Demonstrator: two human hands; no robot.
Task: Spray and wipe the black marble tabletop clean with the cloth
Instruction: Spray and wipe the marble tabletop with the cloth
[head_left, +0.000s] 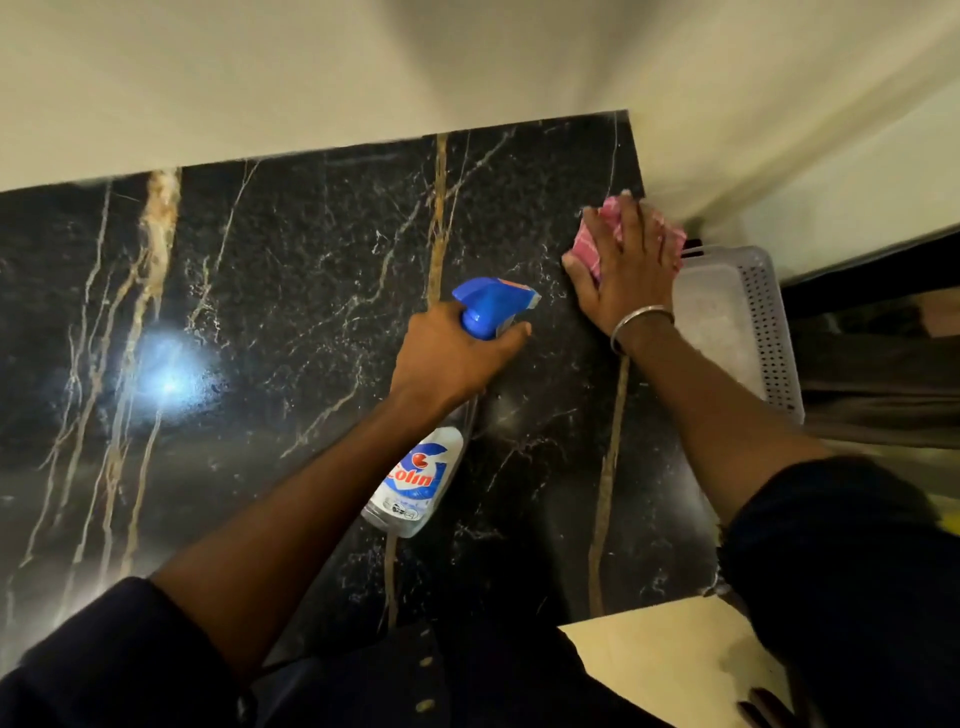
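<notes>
Pink checked cloth flat on veined black marble tabletop

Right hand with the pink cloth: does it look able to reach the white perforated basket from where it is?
Probably yes. The right hand, flat on the pink cloth, sits beside the white perforated basket, nothing between them.

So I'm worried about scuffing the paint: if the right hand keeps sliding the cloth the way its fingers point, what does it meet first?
The right hand presses the cloth flat near the tabletop's far right corner. Straight ahead only a short strip of marble remains, then probably the wall, though depth is unclear.
</notes>
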